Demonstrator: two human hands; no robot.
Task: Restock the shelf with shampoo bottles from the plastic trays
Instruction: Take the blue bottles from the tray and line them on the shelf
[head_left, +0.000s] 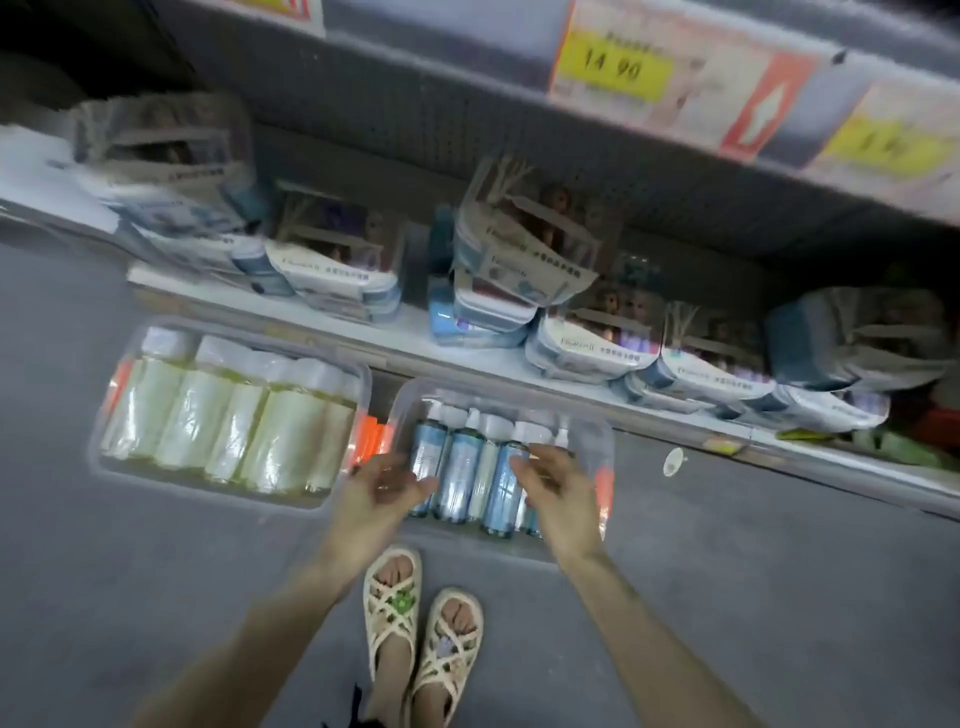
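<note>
At the left of the frame a clear plastic tray (98, 462) sits on the grey floor (727, 561), packed with pale green bottles (192, 415) that lie side by side, white caps toward the shelf. Just right of it, in the gap between the two trays, some orange packs (371, 441) show. The left hand (382, 488) hovers at centre frame over the near left corner of the second clear tray (602, 426), palm partly up, fingers loose and spread, holding nothing. Below it, at bottom centre, two feet in cream strappy sandals (395, 597) stand on the floor. The second tray holds blue shampoo bottles (460, 467) lying flat with white pump tops pointing toward the shelf. The right hand (556, 486) is above the right half of these bottles, fingers gently curved and empty; whether the fingertips touch a bottle cannot be told. Further right a small white disc (674, 461) lies on the floor. Behind both trays the low white shelf (467, 358) runs across the frame, stacked with clear-wrapped boxed sets (519, 260). At upper right a yellow price label (615, 65) reads 14.90.
</note>
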